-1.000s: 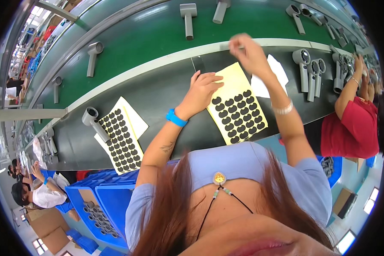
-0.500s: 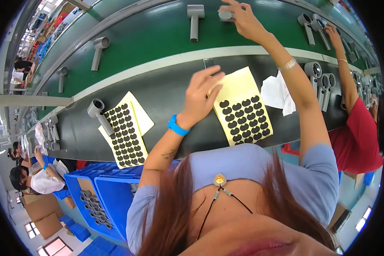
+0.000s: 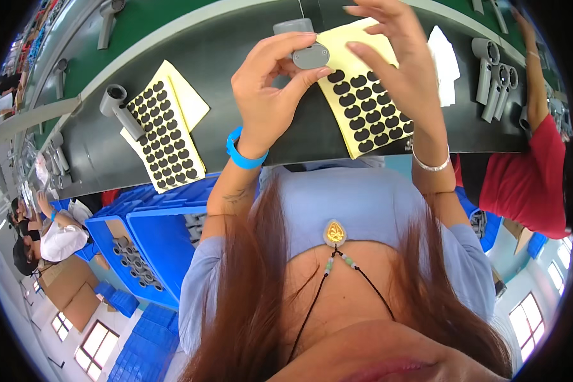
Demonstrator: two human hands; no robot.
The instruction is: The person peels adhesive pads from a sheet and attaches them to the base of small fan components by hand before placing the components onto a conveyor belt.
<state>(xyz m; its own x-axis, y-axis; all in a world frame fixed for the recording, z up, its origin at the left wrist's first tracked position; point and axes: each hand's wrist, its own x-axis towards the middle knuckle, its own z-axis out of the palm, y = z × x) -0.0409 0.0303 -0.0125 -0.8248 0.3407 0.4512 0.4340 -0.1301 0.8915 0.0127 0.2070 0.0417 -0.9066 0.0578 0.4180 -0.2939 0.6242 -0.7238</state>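
Note:
My left hand (image 3: pixel 264 92) is closed around a grey hair-dryer-shaped housing (image 3: pixel 311 57), thumb below and fingers above. The oval end of its handle faces me, and part of its head shows behind. To the right, my right hand (image 3: pixel 406 73) is raised with thumb and fingers apart, holding nothing visible. It hangs over a pale yellow sheet of black oval stickers (image 3: pixel 361 122) and hides part of it. Another sticker sheet (image 3: pixel 165 137) lies to the left, with a grey housing (image 3: pixel 128 120) resting on its upper edge.
A white paper (image 3: pixel 444 70) and several grey housings (image 3: pixel 490 79) lie to the right on the black table (image 3: pixel 223 70). Beyond its rim runs a green conveyor (image 3: pixel 153 16). Blue crates (image 3: pixel 156 251) stand below left. A person in red (image 3: pixel 522 181) works at the right.
My right hand has come back from the conveyor to over the sticker sheet. A grey housing is now in my left hand, which was empty. The view has tilted down.

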